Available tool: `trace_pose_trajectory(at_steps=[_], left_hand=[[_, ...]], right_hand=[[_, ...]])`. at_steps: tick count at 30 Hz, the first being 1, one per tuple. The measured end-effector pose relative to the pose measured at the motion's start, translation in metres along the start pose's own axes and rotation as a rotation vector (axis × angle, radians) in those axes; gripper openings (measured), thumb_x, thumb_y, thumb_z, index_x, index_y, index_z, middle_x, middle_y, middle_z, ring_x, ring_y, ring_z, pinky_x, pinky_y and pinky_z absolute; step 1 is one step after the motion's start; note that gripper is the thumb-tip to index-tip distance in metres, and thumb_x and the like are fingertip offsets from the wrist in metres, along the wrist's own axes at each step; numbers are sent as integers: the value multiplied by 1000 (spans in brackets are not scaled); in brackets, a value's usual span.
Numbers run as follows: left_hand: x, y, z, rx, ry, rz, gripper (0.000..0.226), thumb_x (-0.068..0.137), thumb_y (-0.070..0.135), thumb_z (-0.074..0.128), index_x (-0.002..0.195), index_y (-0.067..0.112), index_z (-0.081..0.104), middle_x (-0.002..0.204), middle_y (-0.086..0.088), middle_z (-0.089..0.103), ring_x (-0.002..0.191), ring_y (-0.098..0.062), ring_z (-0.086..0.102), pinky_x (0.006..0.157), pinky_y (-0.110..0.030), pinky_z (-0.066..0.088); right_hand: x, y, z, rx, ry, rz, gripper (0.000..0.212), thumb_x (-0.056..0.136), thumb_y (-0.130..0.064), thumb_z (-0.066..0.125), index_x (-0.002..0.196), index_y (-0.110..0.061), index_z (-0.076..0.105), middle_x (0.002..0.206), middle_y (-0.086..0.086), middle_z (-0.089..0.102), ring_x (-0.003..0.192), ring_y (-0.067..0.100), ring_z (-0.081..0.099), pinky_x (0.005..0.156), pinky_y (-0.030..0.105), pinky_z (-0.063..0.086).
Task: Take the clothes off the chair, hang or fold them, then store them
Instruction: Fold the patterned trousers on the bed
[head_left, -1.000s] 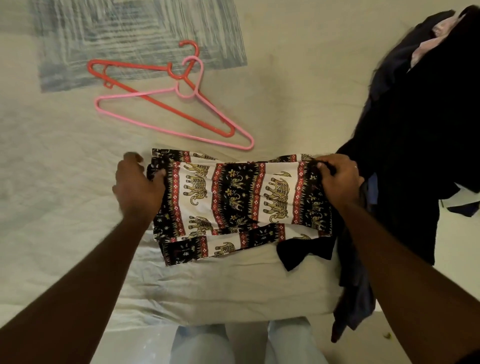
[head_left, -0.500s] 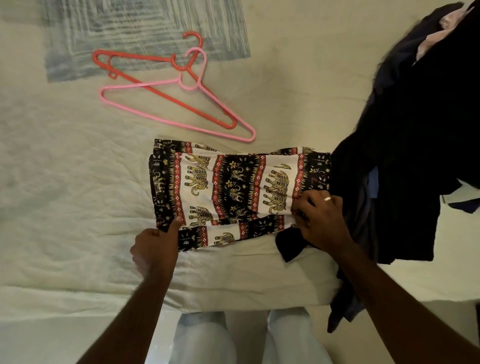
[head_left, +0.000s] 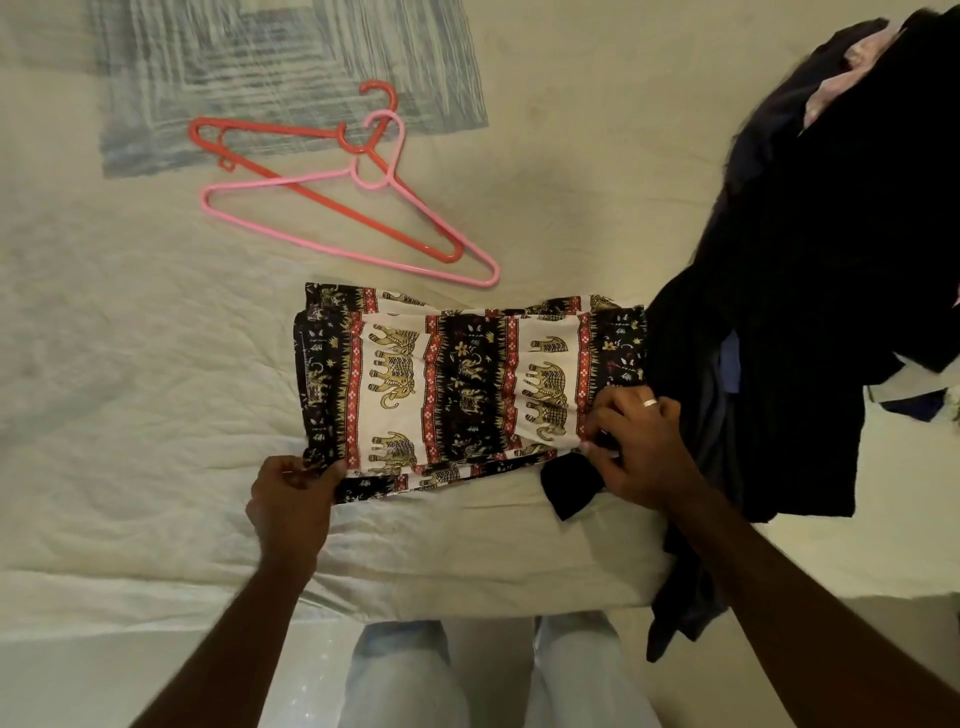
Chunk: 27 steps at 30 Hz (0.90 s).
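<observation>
The black, white and red elephant-print cotton garment (head_left: 467, 395) is lying folded into a rough rectangle on the pale cream bedsheet (head_left: 156, 415), stretched between the two hands. The left hand (head_left: 293, 501) is pinching its near left corner with curled fingers and thumb, and the right hand (head_left: 636, 449), wearing a ring, is gripping its near right edge. Judging by this, the folding of this piece is well under way but not finished, and storing it is not yet done.

Just beyond the right hand, a heap of dark navy and black clothes (head_left: 810, 312) is draping over the bed edge and touching the garment's right end; these are looking unfolded and are likely crowding the next fold. Well beyond the left hand, a red plastic hanger (head_left: 311, 182) and a pink plastic hanger (head_left: 332, 249) are lying crossed and unused.
</observation>
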<state>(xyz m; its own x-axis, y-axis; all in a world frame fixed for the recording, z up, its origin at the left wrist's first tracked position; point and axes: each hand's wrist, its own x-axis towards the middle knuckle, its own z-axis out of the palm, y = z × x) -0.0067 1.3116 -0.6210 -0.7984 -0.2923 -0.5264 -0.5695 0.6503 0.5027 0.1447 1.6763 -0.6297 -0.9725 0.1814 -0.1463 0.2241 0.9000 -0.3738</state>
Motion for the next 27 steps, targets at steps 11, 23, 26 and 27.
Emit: trace_pose_trajectory(at_steps=[11,23,26,27], left_hand=[[18,85,58,557,-196,874,45,86,48,74,119,19,64,129,-7,57,125,-26,47,103,-54,33],[117,183,12,415,-185,742,27,94,42,66,107,20,61,110,-1,64,110,-25,55,94,-44,35],[136,185,6,394,-215,739,24,94,42,66,107,22,60,106,2,62,107,-22,55,94,-44,36],[142,186,5,383,-222,745,23,95,41,66,107,22,60,105,3,61,107,-21,54,93,-44,35]], right_hand=[[84,-26,-6,57,147,373,16,96,-24,58,111,-21,62,119,2,59,114,25,51,96,44,37],[277,-108,-12,88,-101,165,12,101,-25,51,112,-23,58,111,0,62,104,23,58,89,41,36],[319,-123,-9,73,-110,225,15,99,-19,48,110,-21,58,106,2,63,101,27,61,89,42,42],[331,-128,-6,70,-112,247,17,100,-20,47,113,-21,57,110,4,62,104,28,60,92,44,44]])
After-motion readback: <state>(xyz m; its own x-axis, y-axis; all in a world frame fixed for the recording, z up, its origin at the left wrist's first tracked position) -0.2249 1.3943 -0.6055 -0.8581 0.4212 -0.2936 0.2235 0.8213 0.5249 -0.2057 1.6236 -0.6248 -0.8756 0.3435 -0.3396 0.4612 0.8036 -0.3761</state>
